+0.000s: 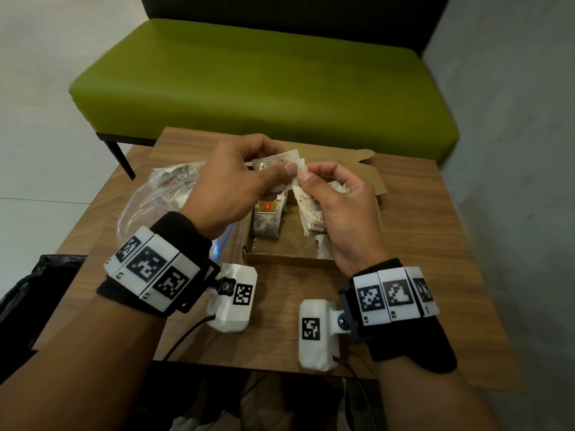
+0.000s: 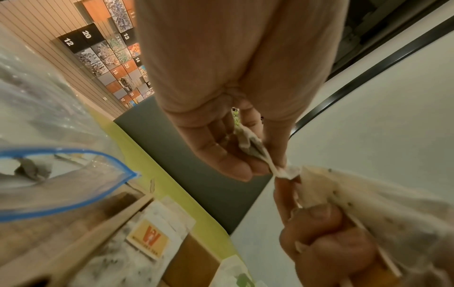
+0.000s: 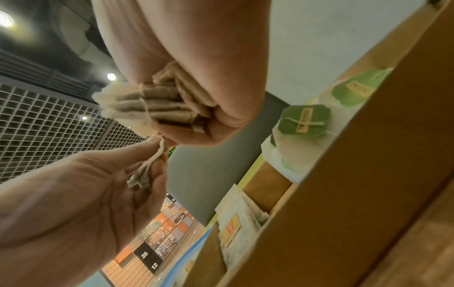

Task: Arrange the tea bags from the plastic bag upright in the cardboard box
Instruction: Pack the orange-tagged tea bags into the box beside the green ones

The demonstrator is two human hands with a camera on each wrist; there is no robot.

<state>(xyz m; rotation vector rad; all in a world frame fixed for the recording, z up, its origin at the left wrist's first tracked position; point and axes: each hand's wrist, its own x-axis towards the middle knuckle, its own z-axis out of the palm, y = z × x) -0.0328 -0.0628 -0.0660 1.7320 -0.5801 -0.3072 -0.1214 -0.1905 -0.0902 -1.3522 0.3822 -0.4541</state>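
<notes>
A green bench (image 1: 264, 82) is standing along the far edge of the wooden surface (image 1: 420, 244), which is carrying everything under inspection. On it, left of centre, the clear plastic bag (image 1: 146, 206) is lying with its blue-edged mouth gaping open, some tea bags showing through the film. Just beside it to the right, the shallow cardboard box (image 1: 280, 256) is sitting with its flap folded back; inside, a tea bag with an orange tag (image 1: 267, 219) is leaning at the left end, and green-tagged tea bags (image 3: 304, 120) are standing at the other end. Both hands are hovering above the box. The left hand (image 1: 230, 188) is pinching a single tea bag (image 1: 273, 161) between thumb and curled fingers (image 2: 236, 170). The right hand (image 1: 345, 213) is gripping a bunch of tea bags (image 3: 157, 104) in its closed palm, its thumb and forefinger meeting the left hand's at the corner of that single tea bag. Whether the bunch and the single tea bag are joined by string, I cannot tell.
</notes>
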